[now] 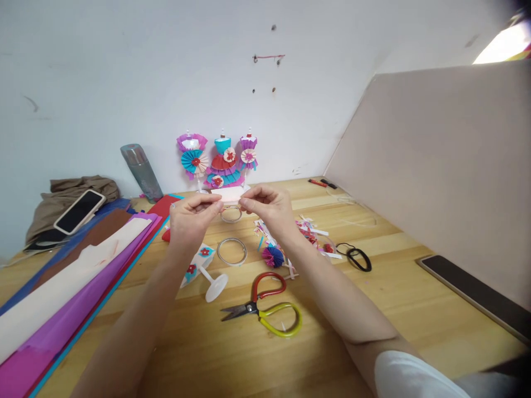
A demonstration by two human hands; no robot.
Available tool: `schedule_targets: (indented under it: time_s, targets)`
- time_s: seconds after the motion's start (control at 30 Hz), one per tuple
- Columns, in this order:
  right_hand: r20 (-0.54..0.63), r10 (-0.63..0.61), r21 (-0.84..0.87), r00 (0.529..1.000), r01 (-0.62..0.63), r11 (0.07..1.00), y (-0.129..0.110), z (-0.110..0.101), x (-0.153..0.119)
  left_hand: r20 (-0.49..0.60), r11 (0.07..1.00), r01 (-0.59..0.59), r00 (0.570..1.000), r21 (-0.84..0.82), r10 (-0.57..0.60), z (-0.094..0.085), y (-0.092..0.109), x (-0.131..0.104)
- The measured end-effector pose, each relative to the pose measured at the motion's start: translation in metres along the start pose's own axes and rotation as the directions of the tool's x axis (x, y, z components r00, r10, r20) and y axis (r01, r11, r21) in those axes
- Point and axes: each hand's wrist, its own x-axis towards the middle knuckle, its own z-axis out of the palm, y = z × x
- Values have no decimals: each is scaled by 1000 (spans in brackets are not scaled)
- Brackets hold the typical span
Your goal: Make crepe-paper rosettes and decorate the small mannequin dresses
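Note:
A small pale pink strip of paper [227,194] is stretched level between my two hands, above the table. My left hand [194,216] pinches its left end between thumb and fingers. At the other end, my right hand [267,207] pinches it the same way. Just below the strip lies a metal ring [231,214], with a second, larger ring [232,251] nearer me. Scissors [261,309] with one red and one yellow handle lie spread on the wood. Left of them, a white stand [215,287] with a flowered paper dress rests on its side, partly behind my left forearm.
Three small dress forms in coloured paper [224,160] stand against the wall. Sheets of coloured paper [83,276], a phone [80,211] and a bottle [141,172] are at left. Paper scraps [311,232], a black hair tie [359,258] and a dark flat device [473,293] lie right.

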Motion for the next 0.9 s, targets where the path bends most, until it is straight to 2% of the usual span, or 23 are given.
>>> schedule_targets:
  time_s: [0.27,0.4,0.6,0.9]
  targets:
    - [-53,1,19,999,0,1000,0,4,-2,20,993,-115,993,18,115,1,-4,-1]
    - [-75,-4,22,997,6,1000,1,6,-3,70,963,-240,970,124,233,-1,-6,-2]
    - [-72,-50,-36,996,48,998,7,6,-2,75,927,-285,959,246,275,-2,-7,-2]
    - [-5,-161,-65,987,160,985,18,2,0,143,805,-459,887,376,439,-4,-6,0]
